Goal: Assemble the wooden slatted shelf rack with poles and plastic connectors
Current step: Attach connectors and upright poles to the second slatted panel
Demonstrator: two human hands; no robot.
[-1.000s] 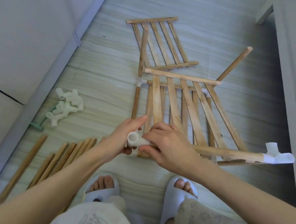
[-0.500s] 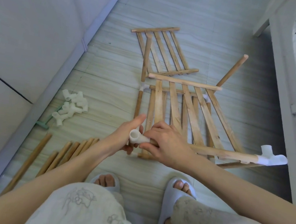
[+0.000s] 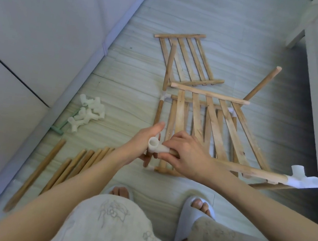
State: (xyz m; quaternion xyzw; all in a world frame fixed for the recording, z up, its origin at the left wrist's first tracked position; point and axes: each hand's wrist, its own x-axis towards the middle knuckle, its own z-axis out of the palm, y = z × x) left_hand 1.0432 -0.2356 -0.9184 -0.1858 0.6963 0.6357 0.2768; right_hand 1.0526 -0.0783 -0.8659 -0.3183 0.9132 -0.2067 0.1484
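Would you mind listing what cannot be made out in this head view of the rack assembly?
- How far the wooden pole sits inside the white plastic connector: the right hand covers the joint.
- The left hand's fingers behind that connector: hidden by it.
- The number of loose white connectors piled on the floor: too small and overlapping.
- The lower slat ends of the wooden slatted panel: hidden by both hands.

Soft, even daylight is cast over the floor (image 3: pixel 243 19); a dark shadow is thrown along its right edge. Straight lines are bowed at the frame's edges, and slight softness is seen throughout.
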